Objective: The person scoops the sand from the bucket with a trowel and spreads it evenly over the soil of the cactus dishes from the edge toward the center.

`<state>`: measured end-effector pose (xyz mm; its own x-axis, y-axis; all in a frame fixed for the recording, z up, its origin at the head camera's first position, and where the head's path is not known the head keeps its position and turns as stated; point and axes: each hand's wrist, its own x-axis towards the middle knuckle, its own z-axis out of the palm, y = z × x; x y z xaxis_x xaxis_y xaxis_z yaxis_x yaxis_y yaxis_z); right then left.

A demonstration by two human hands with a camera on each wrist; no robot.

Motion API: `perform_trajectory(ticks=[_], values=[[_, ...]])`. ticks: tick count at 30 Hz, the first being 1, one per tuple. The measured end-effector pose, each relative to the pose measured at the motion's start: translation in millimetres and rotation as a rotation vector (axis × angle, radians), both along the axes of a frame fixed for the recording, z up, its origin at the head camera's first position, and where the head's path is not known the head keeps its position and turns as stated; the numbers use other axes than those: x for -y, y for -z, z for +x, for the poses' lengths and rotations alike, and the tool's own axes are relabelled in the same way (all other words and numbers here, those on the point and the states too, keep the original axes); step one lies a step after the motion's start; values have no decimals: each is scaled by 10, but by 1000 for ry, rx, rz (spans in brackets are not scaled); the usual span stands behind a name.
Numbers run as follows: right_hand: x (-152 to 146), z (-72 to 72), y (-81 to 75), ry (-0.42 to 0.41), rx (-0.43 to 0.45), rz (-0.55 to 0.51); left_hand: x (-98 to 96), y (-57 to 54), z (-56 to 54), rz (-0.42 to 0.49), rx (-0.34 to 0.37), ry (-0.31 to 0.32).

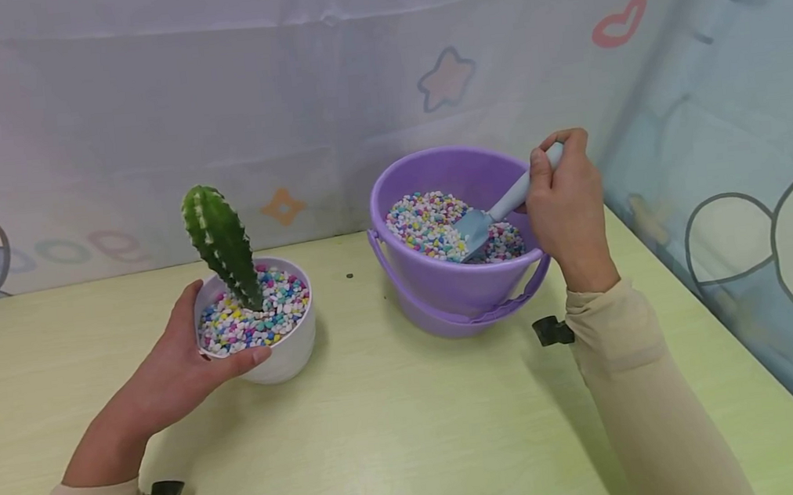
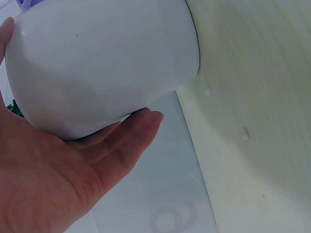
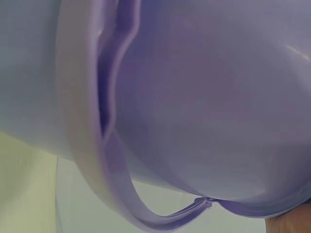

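Observation:
On the left of the table a white flower pot (image 1: 286, 357) holds colourful pebbles (image 1: 288, 298) and an upright, slightly leaning green cactus (image 1: 221, 243). My left hand (image 1: 178, 361) grips this pot from its left side, thumb across the front near the rim; in the left wrist view the fingers (image 2: 124, 145) lie along the white wall. A light blue toy shovel (image 1: 515, 194) is held by its handle in my right hand (image 1: 568, 205). Its blade rests among the pebbles (image 1: 430, 221) in a purple bucket (image 1: 453, 290), partly dug in. The right wrist view shows mostly the bucket's wall (image 3: 209, 97).
The bucket's handle (image 1: 400, 286) hangs down over its front. A tiny dark speck (image 1: 350, 275) lies on the pale table (image 1: 385, 437) between pot and bucket. A printed cloth (image 1: 328, 112) stands behind, and another (image 1: 753, 193) along the right edge.

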<state>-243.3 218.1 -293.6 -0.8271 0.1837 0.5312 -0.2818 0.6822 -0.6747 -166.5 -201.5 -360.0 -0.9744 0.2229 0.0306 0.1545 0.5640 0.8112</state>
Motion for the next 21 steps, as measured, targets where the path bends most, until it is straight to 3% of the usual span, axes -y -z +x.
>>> perform_trajectory(ticks=[21], values=[[0, 5, -12, -2, 18, 0, 13, 6, -5, -27, -10, -6]])
